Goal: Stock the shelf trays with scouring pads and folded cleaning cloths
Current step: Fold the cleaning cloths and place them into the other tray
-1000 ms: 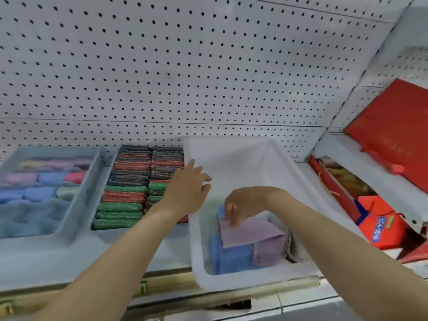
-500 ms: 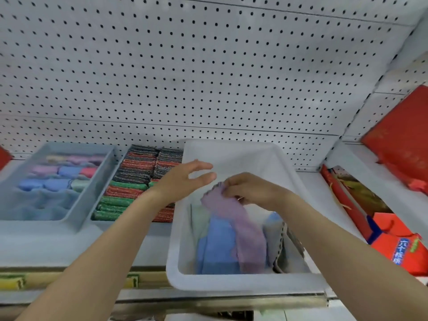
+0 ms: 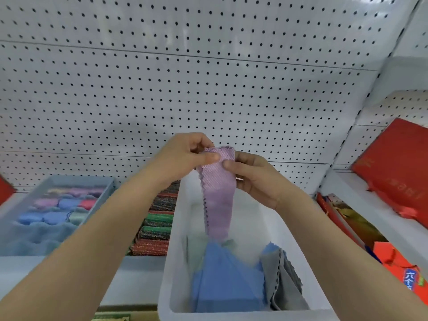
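Observation:
A purple cleaning cloth (image 3: 218, 195) hangs unfolded above the white bin (image 3: 176, 262). My left hand (image 3: 185, 156) pinches its top edge from the left, and my right hand (image 3: 252, 177) pinches it from the right. Its lower end dangles into the bin, over a blue cloth (image 3: 227, 279) and a grey cloth (image 3: 282, 281) lying there. Left of the bin, a tray of scouring pads (image 3: 157, 225) in red, green and dark stripes stands on the shelf. Farther left is a blue tray (image 3: 108, 188) with folded cloths (image 3: 60, 207) in several colours.
A white pegboard wall (image 3: 208, 77) rises behind the shelf. Red packages (image 3: 398, 163) lean on the adjoining shelf at right, with orange-red bags (image 3: 398, 267) below them. The shelf front edge (image 3: 125, 313) runs along the bottom.
My right hand lifted the purple cloth up out of the bin. My left hand came over from the scouring pads and took the cloth's top edge. The view tilted upward.

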